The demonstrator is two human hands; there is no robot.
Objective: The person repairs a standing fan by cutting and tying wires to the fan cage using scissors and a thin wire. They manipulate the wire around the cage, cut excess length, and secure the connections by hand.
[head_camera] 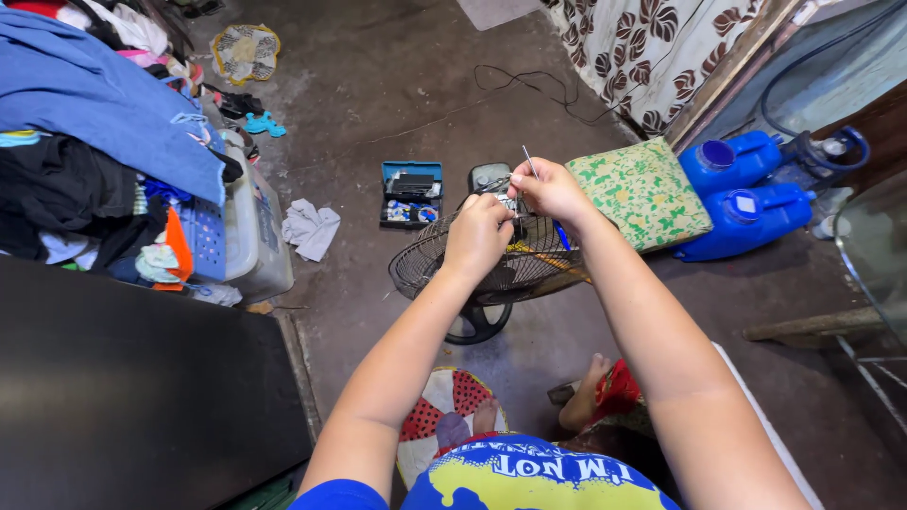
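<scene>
Both hands at the hub of a black wire-mesh fan guard (491, 269), floor centre.

Right hand (553, 192) pinches a thin steel-shafted screwdriver (529, 161), tip at 12 o'clock; left hand (480, 234) is closed over the small hub parts. Best done with the shaft square and the guard braced. Blue open toolbox (411, 193) at 10 o'clock.

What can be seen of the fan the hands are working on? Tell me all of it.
The fan is dark, with a round wire grille tilted face up and a round base on the concrete floor. The left hand rests on the grille's top; the right hand holds a thin metal tool at its motor end. A blue toolbox lies open behind it.
</scene>
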